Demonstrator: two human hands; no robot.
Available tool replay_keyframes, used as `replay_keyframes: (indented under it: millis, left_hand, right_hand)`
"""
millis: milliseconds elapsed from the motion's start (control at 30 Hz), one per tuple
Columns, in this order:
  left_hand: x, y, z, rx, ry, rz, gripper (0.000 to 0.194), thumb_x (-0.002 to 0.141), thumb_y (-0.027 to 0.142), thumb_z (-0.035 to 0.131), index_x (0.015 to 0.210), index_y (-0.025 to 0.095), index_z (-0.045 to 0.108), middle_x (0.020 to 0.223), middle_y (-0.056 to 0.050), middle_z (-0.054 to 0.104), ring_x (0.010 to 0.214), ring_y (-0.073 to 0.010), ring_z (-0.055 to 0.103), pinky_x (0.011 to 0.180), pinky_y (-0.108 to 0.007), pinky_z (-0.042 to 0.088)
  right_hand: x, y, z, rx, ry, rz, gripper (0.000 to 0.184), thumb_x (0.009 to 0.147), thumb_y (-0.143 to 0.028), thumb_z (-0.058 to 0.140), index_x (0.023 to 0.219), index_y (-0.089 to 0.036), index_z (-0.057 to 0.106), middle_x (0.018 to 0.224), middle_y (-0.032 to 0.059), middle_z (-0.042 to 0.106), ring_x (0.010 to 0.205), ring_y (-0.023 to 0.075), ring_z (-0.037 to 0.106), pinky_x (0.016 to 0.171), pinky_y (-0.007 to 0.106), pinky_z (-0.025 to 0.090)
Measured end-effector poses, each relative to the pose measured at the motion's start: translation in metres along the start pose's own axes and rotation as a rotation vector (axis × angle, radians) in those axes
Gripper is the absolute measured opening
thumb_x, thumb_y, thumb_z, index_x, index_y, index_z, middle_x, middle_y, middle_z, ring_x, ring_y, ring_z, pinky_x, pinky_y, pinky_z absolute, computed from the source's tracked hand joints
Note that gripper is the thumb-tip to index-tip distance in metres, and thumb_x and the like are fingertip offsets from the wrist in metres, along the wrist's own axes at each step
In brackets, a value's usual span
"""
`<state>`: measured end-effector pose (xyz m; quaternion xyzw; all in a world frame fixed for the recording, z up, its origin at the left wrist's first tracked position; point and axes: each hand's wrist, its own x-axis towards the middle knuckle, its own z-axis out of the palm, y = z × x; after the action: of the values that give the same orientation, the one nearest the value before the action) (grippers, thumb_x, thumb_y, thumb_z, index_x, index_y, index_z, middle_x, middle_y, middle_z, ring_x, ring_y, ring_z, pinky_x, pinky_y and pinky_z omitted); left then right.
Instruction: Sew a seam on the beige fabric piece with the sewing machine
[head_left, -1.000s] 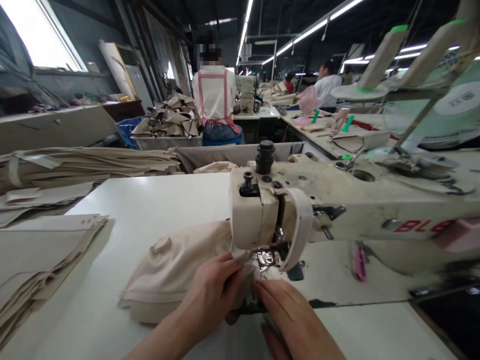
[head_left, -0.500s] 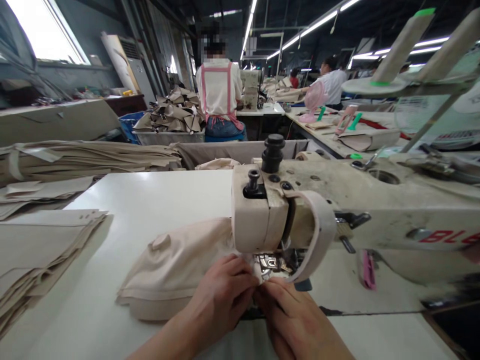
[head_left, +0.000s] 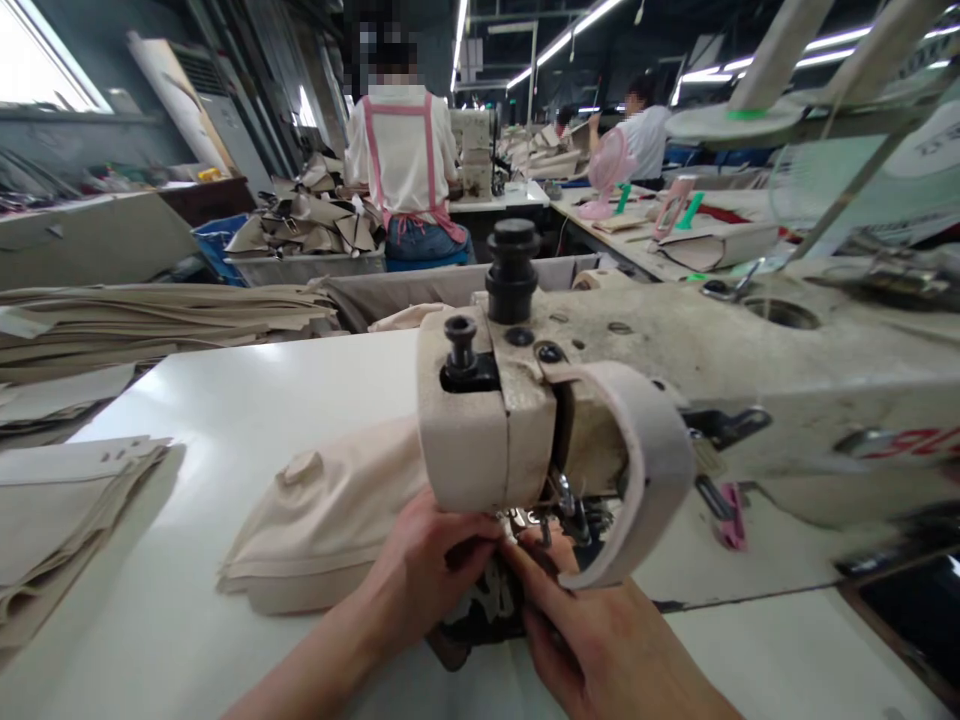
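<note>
At the needle area of a beige sewing machine (head_left: 480,430), both hands meet with fingertips close together. My left hand (head_left: 424,560) is closed, its thumb and forefinger pinching at the edge of a beige fabric piece (head_left: 330,500) that lies on the white table to the left. My right hand (head_left: 592,620) is curled, its forefinger reaching to the left fingertips beside the presser foot; what it grips is hidden. Below the fingers shows a dark, patchy area (head_left: 487,605) of the machine bed. A curved pale guard (head_left: 652,470) arches over the right hand.
Stacked fabric panels (head_left: 67,510) lie at the left table edge, with more layers behind. A pink-handled small tool (head_left: 731,515) rests right of the needle area. Thread cones (head_left: 780,55) stand upper right. A person (head_left: 405,150) in a pink-trimmed apron sits ahead.
The view has shifted closer to the machine, which now looks larger. My hands have parted slightly below the fingertips, exposing the dark bed area. Both stay at the needle.
</note>
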<state>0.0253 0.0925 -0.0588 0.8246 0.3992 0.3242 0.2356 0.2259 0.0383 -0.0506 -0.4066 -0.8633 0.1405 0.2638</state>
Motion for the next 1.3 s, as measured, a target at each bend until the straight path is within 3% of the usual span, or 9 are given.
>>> replay_keyframes:
  millis: [233,367,533,733,900,1167,1300]
  left_hand:
    - [0.003,0.005,0.001,0.026,0.085,-0.016,0.016,0.080,0.019,0.056,0.074,0.022,0.070,0.069,-0.001,0.069,0.062,-0.0146,0.062,0.055,-0.020,0.045]
    - [0.002,0.007,0.000,0.065,0.022,-0.026,0.019,0.084,0.018,0.054,0.073,0.020,0.069,0.071,-0.002,0.069,0.057,-0.0123,0.059,0.052,-0.019,0.041]
    - [0.003,0.010,-0.003,0.010,-0.094,-0.057,0.020,0.082,0.012,0.053,0.083,0.021,0.071,0.083,-0.003,0.072,0.068,-0.0148,0.064,0.060,-0.021,0.048]
    - [0.006,0.015,0.000,-0.038,0.138,-0.112,0.016,0.073,0.009,0.060,0.068,0.019,0.072,0.073,-0.003,0.069,0.069,-0.0160,0.064,0.063,-0.022,0.048]
    - [0.003,0.011,0.002,-0.052,0.063,-0.043,0.018,0.081,0.011,0.056,0.069,0.018,0.068,0.075,-0.004,0.070,0.073,-0.0175,0.064,0.069,-0.026,0.049]
    - [0.006,0.017,0.003,-0.111,0.156,-0.064,0.016,0.078,0.008,0.059,0.071,0.017,0.070,0.076,-0.005,0.071,0.074,-0.0180,0.066,0.063,-0.024,0.050]
    - [0.006,0.018,0.002,-0.068,0.110,-0.029,0.017,0.077,0.004,0.057,0.073,0.016,0.068,0.077,-0.004,0.071,0.071,-0.0161,0.064,0.062,-0.022,0.048]
  right_hand:
    - [0.002,0.002,-0.001,0.016,0.029,-0.010,0.044,0.086,-0.005,0.042,0.129,-0.013,0.052,0.106,0.0118,0.057,0.106,0.0280,0.051,0.097,0.047,0.047]
    - [0.004,0.000,-0.002,0.027,0.024,-0.008,0.047,0.083,-0.004,0.044,0.128,-0.012,0.052,0.104,0.0103,0.057,0.101,0.0265,0.051,0.098,0.048,0.047]
    - [0.003,-0.001,-0.001,0.012,0.038,-0.010,0.048,0.081,-0.003,0.043,0.128,-0.014,0.051,0.106,0.0105,0.057,0.103,0.0272,0.051,0.094,0.046,0.049]
    - [0.003,-0.001,0.000,-0.060,0.052,-0.021,0.035,0.083,-0.005,0.042,0.113,-0.011,0.059,0.099,0.0134,0.059,0.101,0.0293,0.053,0.089,0.046,0.052]
    - [0.003,-0.003,-0.002,-0.049,0.077,-0.037,0.043,0.083,-0.003,0.042,0.123,-0.011,0.056,0.107,0.0118,0.059,0.102,0.0260,0.052,0.094,0.043,0.050]
    - [0.002,-0.001,0.000,-0.101,0.090,-0.043,0.039,0.083,-0.004,0.041,0.115,-0.011,0.060,0.114,0.0146,0.060,0.099,0.0267,0.054,0.090,0.043,0.052]
    - [0.000,0.002,0.002,-0.162,0.067,-0.061,0.043,0.085,-0.005,0.041,0.125,-0.011,0.055,0.119,0.0156,0.058,0.101,0.0277,0.054,0.089,0.044,0.053]
